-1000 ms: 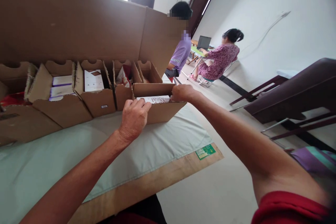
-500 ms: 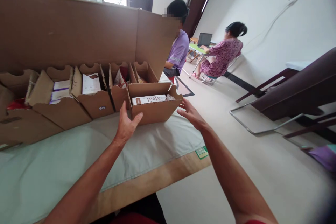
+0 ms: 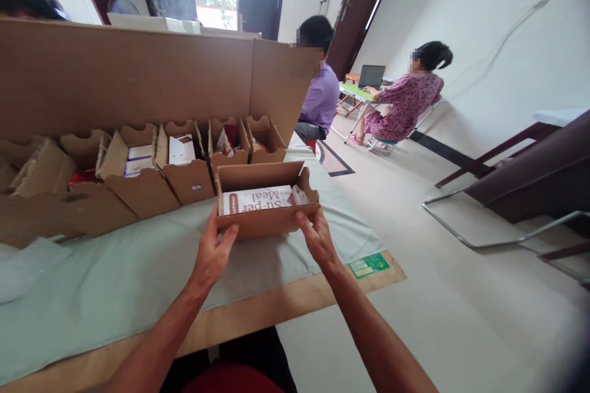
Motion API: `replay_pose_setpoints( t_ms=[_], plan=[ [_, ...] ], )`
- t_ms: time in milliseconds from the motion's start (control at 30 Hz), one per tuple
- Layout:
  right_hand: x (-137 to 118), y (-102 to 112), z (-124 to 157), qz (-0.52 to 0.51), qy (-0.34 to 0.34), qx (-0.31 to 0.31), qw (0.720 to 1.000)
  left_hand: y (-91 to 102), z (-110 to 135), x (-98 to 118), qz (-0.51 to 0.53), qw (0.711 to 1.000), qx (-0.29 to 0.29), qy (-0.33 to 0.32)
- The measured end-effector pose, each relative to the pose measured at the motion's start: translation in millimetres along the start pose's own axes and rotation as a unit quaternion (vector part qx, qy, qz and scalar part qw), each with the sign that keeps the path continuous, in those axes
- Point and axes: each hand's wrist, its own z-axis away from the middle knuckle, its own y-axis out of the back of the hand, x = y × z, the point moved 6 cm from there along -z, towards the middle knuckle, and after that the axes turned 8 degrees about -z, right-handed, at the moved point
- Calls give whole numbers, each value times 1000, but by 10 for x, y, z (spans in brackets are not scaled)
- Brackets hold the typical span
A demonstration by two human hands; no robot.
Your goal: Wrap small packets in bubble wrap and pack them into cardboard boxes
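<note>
An open-topped cardboard box sits in front of me, its long side facing my body. Inside it lies a white carton printed "Su-per Meal", upside down from my side, with a crumpled whitish packet at its right end. My left hand grips the box's left end, thumb on the front wall. At the right end, my right hand holds the near corner, thumb on the front and fingers partly hidden behind.
Several similar cardboard boxes with packets stand in a row before a tall cardboard panel. Pale green cloth covers the wooden table. A clear plastic bag lies left. Two people sit beyond; another person's head shows upper left.
Both hands have closed onto the ends of the box, which now stands apart from the row and nearer to me. The view has shifted left.
</note>
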Motion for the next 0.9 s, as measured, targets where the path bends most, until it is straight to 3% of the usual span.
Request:
replay_pose_setpoints(
  t_ms=[133, 200, 300, 433, 533, 633, 800, 900],
  plan=[
    [-346, -565, 54, 3, 20, -50, 999, 657, 100, 291, -57, 996, 67, 5],
    [-500, -706, 18, -6, 27, -63, 998, 806, 44, 478, -75, 993, 92, -12],
    [-666, -614, 46, 0, 33, -31, 999, 728, 3, 642, -54, 995, 76, -36],
    [-739, -419, 247, 37, 16, 18, 999, 584, 148, 586, -44, 999, 23, -15],
    [-692, -606, 334, 12, -2, -17, 1000, 781, 254, 518, -87, 995, 43, 15],
    [-648, -808, 291, -17, -9, -45, 999, 1000, 241, 591, -129, 988, 86, 8],
    [-697, -679, 237, 22, 3, -4, 1000, 900, 234, 675, -101, 994, 50, -6],
    [-689, -732, 280, 14, -4, -29, 999, 934, 334, 610, -107, 992, 60, 20]
  ],
)
